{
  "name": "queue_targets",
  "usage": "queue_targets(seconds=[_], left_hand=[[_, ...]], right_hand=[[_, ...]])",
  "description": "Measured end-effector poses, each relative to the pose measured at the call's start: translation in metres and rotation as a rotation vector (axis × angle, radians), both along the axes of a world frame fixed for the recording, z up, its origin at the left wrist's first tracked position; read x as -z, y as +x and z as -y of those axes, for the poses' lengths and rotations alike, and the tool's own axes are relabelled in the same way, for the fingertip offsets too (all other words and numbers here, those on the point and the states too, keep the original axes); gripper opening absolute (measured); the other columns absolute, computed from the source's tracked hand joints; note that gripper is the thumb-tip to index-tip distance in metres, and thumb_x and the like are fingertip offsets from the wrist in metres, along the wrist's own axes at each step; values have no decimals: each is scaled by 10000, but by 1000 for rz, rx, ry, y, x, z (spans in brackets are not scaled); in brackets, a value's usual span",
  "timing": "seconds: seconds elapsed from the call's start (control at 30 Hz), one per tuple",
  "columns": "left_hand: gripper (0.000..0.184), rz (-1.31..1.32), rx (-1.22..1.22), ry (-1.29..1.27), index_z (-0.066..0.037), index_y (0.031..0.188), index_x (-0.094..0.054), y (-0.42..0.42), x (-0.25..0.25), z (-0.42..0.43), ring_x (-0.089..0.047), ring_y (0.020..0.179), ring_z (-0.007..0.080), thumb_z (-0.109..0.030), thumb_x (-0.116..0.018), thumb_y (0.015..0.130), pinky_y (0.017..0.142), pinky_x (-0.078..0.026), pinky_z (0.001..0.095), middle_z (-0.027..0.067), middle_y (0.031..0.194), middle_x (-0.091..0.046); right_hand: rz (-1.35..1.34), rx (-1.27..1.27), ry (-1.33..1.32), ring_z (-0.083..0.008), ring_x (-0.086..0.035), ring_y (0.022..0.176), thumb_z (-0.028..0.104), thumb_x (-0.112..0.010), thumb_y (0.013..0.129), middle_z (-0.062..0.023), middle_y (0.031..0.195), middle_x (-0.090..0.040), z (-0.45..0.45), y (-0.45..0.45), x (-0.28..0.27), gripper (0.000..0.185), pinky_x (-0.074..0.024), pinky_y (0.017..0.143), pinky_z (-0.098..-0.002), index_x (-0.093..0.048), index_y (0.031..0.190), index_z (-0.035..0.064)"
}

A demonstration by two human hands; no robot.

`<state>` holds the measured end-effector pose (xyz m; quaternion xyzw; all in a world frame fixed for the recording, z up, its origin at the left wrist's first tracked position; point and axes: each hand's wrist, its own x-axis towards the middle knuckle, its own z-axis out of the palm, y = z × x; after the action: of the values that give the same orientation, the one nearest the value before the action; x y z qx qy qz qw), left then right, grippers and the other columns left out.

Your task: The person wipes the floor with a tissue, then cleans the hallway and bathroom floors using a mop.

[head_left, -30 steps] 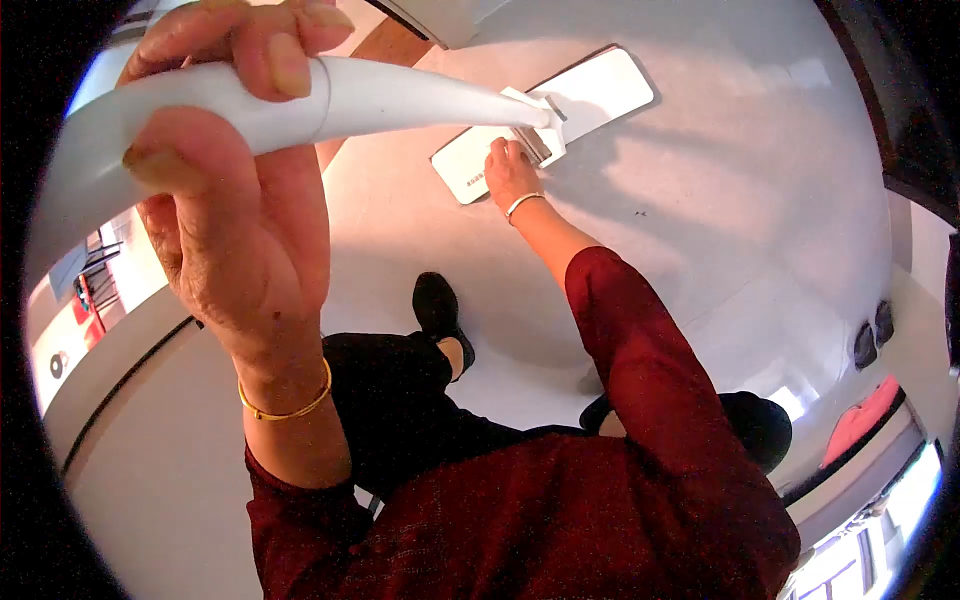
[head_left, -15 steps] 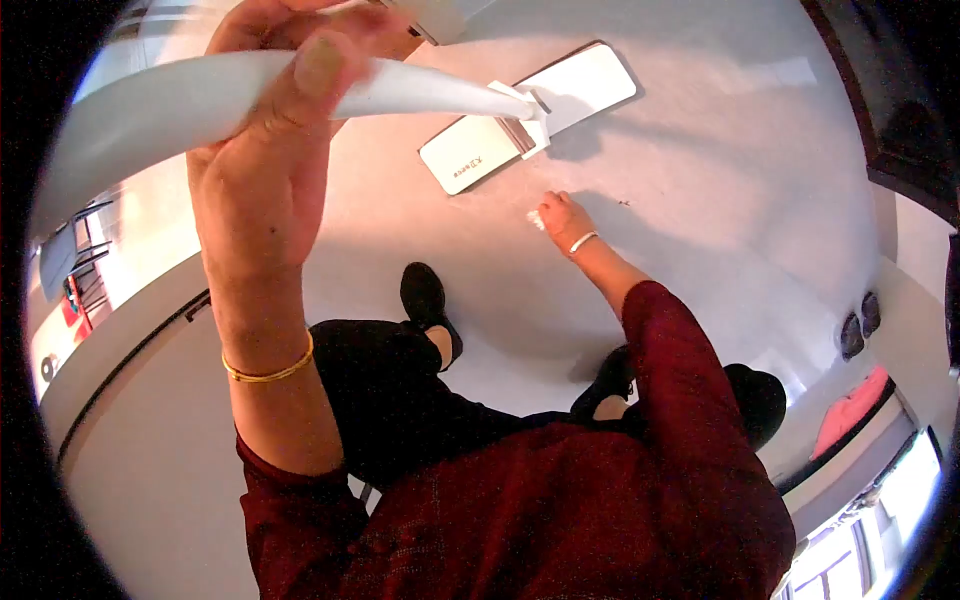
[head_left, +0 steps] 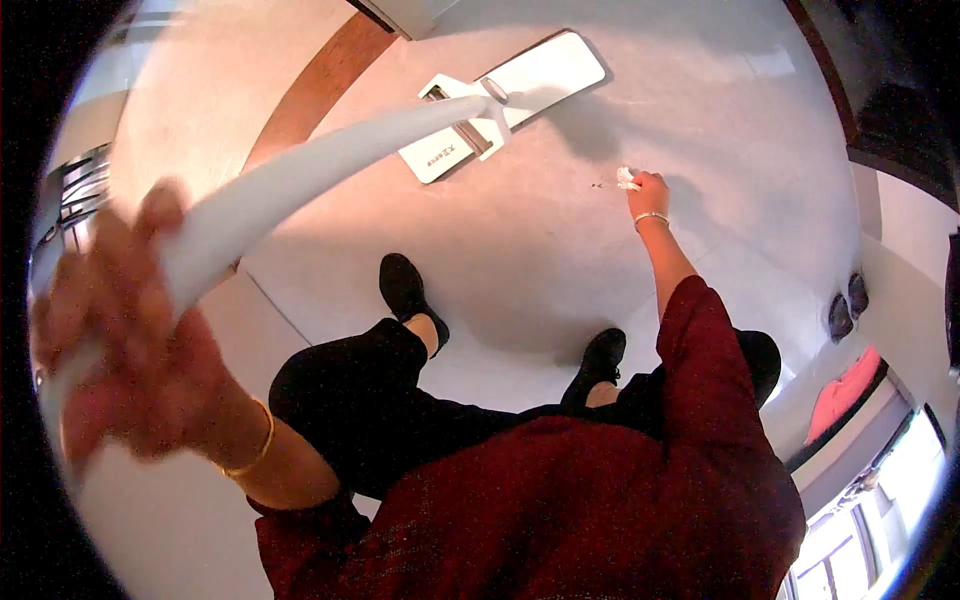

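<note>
My left hand [head_left: 140,340], blurred by motion, is closed around the white handle [head_left: 310,175] of a flat mop. The handle slants away from me to the joint on the flat mop head [head_left: 550,75], a long white plate with dark edges and some printed characters, lying on the floor. Low over the floor, my right hand [head_left: 650,192] pinches a crumpled white tissue [head_left: 627,178]. Just left of the tissue lie a few small dark specks [head_left: 597,185]. Part of the handle is hidden behind my left fingers.
My black shoes [head_left: 403,285] are planted on the pale floor [head_left: 500,270]. A brown strip [head_left: 320,85] crosses the floor at upper left. A pair of dark shoes [head_left: 840,316] and a pink item [head_left: 840,393] are at the right. A dark piece of furniture [head_left: 890,110] stands at upper right.
My left hand has gone down and left with the mop handle. My right hand has moved right and slightly up with the tissue, to beside the specks. The mop head appears a little farther left.
</note>
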<state>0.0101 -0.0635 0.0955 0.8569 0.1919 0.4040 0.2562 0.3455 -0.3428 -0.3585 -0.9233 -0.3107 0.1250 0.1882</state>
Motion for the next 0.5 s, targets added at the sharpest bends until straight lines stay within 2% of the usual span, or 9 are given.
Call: queue_targets(seconds=[0.1, 0.3, 0.37, 0.43, 0.5], left_hand=[[287, 292, 349, -368, -87, 992, -468, -12, -37, 20, -500, 712, 190, -292, -534, 802, 789, -402, 461, 47, 734, -515], [505, 273, 569, -475, -182, 1169, -351, -7, -60, 39, -479, 703, 151, -459, -501, 774, 719, -416, 372, 30, 741, -507], [580, 243, 614, -486, -213, 1228, -312, -4, -69, 43, -472, 701, 138, -515, -490, 765, 695, -420, 342, 24, 744, -505], [656, 205, 658, -488, -245, 1286, -273, -1, -80, 49, -465, 698, 125, -570, -479, 756, 671, -424, 313, 18, 746, -502], [732, 182, 686, -482, -276, 1345, -234, 0, -86, 57, -458, 695, 112, -626, -468, 746, 648, -429, 283, 12, 749, -500]], right_hand=[[-21, 59, -35, -295, -556, 681, 89, -630, 621, -124, 729, -555, 9, -4, -12, 71, -457, 637, -356, -597, 682, 71], [-217, -93, 214, -270, -553, 668, 89, -633, 629, -105, 735, -557, -17, -40, -35, 104, -456, 628, -344, -578, 715, 68], [-274, -169, 187, -244, -550, 665, 68, -616, 636, -90, 728, -550, -51, -56, -54, 191, -455, 622, -324, -581, 823, 77], [-424, -198, 297, -234, -547, 677, 54, -597, 643, -75, 723, -543, -87, -69, -75, 356, -454, 625, -316, -555, 993, 104], [-335, -382, 396, -233, -538, 677, 39, -570, 657, -67, 718, -533, -118, -78, -83, 512, -447, 632, -316, -479, 1146, 157]])
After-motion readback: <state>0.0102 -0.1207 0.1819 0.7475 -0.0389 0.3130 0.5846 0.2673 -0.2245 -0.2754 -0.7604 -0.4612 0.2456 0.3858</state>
